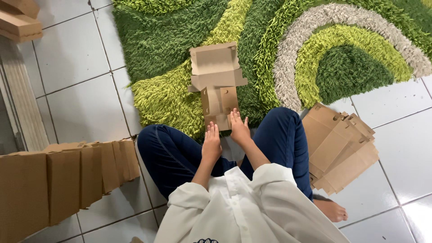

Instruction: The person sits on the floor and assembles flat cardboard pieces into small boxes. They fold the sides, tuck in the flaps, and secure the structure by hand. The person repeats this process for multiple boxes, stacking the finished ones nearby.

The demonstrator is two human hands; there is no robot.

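Left hand: fingers flat, unclenched, pressing the near edge of the die-cut cardboard blank.
Right hand: spread, flat, gripping nothing.
Blank: beyond the fingertips, on the green rug.
Advice: press creases evenly.

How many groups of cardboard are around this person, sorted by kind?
Flat box blank under both hands: 1
Stack of flat blanks on the tiles: 1
Row of folded boxes: 1
Pile of cardboard pieces in the corner: 1
Total: 4
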